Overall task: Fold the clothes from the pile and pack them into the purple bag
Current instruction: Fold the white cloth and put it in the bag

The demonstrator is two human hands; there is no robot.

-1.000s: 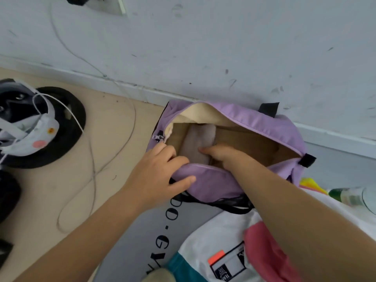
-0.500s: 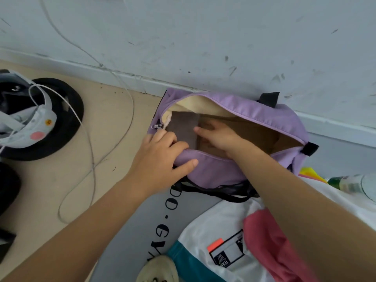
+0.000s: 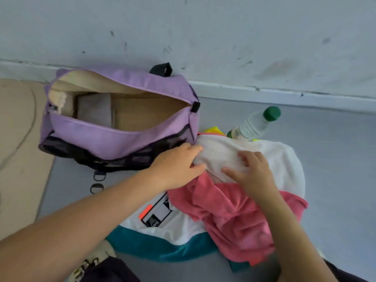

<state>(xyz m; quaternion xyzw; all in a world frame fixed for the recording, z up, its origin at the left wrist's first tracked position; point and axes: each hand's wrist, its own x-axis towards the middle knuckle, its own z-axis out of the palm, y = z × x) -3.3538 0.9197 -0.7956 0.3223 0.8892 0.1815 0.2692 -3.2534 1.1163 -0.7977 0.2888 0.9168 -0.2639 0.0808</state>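
Both hands were laid on the white garment at the top of the clothes pile.

The left hand's fingers (image 3: 196, 148) were curled round a fold of the white garment (image 3: 223, 154), thumb pinched beneath; the right hand's fingers (image 3: 247, 156) were bent and pressed into the same cloth, though a true grasp could not be told. The left hand (image 3: 177, 167) and right hand (image 3: 255, 174) were seen just right of the purple bag (image 3: 114, 137), which was left unzipped against the far wall, a folded grey piece (image 3: 94, 110) inside. A pink garment (image 3: 225, 216) was heaped nearer, a bottle (image 3: 254, 124) beyond.
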